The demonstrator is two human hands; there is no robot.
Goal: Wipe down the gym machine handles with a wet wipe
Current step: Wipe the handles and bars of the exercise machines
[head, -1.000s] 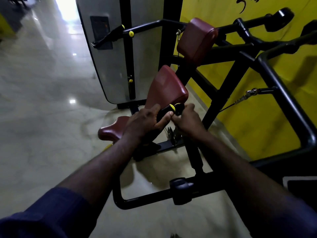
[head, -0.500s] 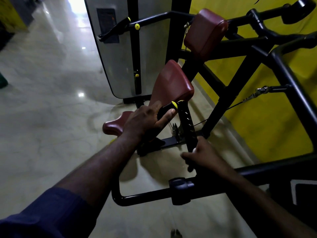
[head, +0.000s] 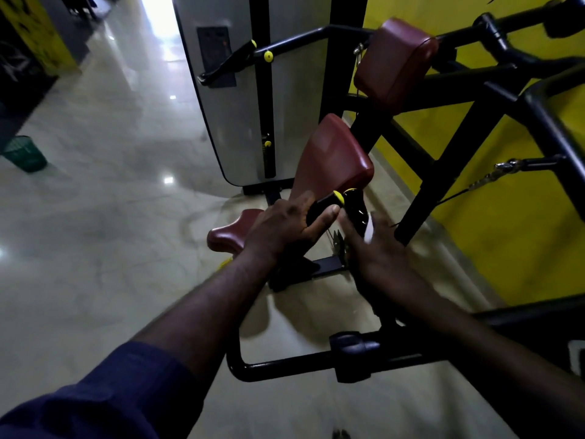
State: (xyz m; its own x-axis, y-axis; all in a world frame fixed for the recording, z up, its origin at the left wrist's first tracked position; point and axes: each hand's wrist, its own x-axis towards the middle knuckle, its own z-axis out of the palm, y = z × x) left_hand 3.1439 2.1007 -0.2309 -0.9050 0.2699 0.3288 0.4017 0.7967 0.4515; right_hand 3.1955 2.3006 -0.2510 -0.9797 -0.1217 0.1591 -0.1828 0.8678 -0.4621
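The left hand [head: 285, 226] was wrapped around the black handle [head: 323, 205] with the yellow end cap, just below the maroon pad [head: 332, 156] — a closed grip, thumb lying along the handle. The right hand [head: 380, 251] was blurred, fingers [head: 348, 228] spread loosely beside the upright black bar [head: 357, 210], with a small white patch — the wet wipe [head: 367, 231] — showing at its fingertips against the bar; whether that grip pinched the wipe or merely pressed it, I could not tell. A green bin [head: 23, 153] stood on the glossy floor [head: 110, 217], well apart to the left.
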